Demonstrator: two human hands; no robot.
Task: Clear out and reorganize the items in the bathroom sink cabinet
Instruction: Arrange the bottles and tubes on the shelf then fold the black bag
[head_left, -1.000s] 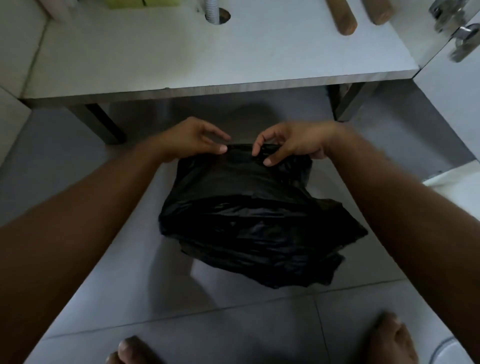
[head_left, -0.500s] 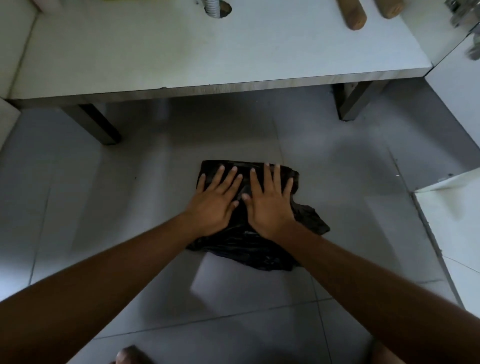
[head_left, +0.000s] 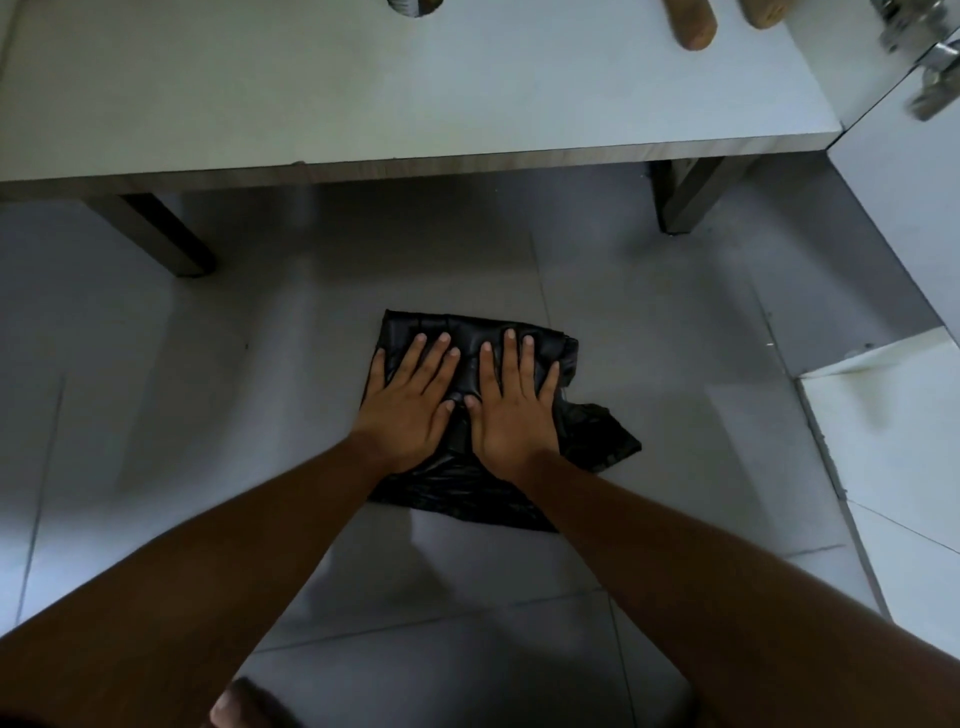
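Note:
A black plastic bag (head_left: 597, 441) lies folded flat on the grey tiled floor in front of the sink cabinet. My left hand (head_left: 410, 405) presses down on its left half, fingers straight and spread. Beside it my right hand (head_left: 514, 405) presses on the right half, fingers straight too; the two thumbs nearly touch. A crumpled flap of the bag sticks out to the right of my right wrist. The bag's middle is hidden under my palms.
The cabinet's white bottom shelf (head_left: 415, 93) spans the top on two dark legs (head_left: 166, 239). Two wooden handles (head_left: 693, 23) and a drain pipe hole lie at its far edge. An open white door (head_left: 883, 467) with a metal hinge (head_left: 935, 88) stands at right. My toes (head_left: 244, 706) show below.
A second ago both hands pinched the bag's top edge in the air. They then laid it on the floor and flattened it; since half a second ago they have barely shifted.

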